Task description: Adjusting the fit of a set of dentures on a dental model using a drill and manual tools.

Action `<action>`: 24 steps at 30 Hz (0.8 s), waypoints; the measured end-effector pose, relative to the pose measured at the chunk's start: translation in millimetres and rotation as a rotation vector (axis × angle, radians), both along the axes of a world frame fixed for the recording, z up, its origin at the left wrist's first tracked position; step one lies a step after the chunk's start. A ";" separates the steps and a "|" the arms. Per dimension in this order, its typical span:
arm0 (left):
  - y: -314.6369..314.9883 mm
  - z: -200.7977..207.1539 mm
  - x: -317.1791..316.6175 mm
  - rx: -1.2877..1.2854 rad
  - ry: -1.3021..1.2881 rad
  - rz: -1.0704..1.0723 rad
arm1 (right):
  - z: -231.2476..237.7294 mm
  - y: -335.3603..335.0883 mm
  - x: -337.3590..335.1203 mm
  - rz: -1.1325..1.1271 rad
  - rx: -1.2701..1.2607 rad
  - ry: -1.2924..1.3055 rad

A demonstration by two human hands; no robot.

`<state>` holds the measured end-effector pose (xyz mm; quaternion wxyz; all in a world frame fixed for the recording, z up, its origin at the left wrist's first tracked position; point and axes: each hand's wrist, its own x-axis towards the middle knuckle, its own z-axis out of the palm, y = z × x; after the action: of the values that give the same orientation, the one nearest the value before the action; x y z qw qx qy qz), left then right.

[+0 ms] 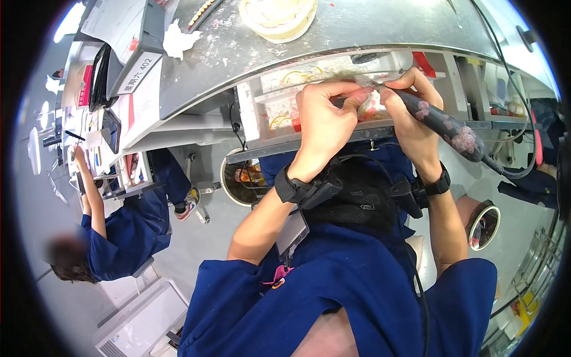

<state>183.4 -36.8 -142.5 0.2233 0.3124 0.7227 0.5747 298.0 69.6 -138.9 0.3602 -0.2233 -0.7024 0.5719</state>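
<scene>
My right hand (pixel 413 122) is closed around a black rotary handpiece (pixel 447 129), its body smeared with pink residue and a cable leaving its rear end. The handpiece's tip points left, toward my left hand (pixel 324 119). The left fingers are pinched together on something small that I cannot make out, close to the tip. Both hands meet over an open drawer (pixel 250 113). Inside the drawer lie white and red scraps and a curved yellow strand.
A plaster dental cast (pixel 291 30) stands on the metal bench (pixel 238 56), beside a strip of artificial teeth (pixel 201 15) and crumpled tissue (pixel 179 40). Bins (pixel 485 229) stand on the floor at both sides. A co-worker (pixel 128 238) sits at the left.
</scene>
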 end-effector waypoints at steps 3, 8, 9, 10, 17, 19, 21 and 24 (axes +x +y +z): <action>-0.1 0.2 -0.4 -0.020 0.048 0.015 | 0.7 -0.4 0.6 0.013 -0.021 -0.014; -0.4 1.6 0.3 0.005 0.029 0.003 | 2.5 -0.7 1.0 0.034 -0.010 -0.026; -0.5 2.1 0.5 0.001 0.023 0.005 | 2.6 -0.6 1.0 0.038 -0.014 -0.025; -0.6 2.6 0.8 -0.003 0.017 0.007 | 2.7 -0.6 1.0 0.042 -0.020 -0.025; 0.1 2.0 -0.1 -0.029 0.097 0.019 | 3.6 -0.9 1.9 0.056 -0.014 -0.046; -0.1 1.9 -0.4 -0.031 0.093 0.012 | 4.0 -1.3 2.2 0.067 -0.047 -0.044; -0.3 2.5 -0.4 -0.038 0.084 0.009 | 4.0 -1.7 2.2 0.068 -0.047 -0.049; -0.6 4.6 0.0 -0.045 0.054 0.011 | 2.9 -1.5 1.7 0.028 -0.040 -0.033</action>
<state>183.4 -37.4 -137.8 0.2075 0.3187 0.7429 0.5509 299.7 68.0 -136.0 0.3360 -0.2299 -0.6998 0.5869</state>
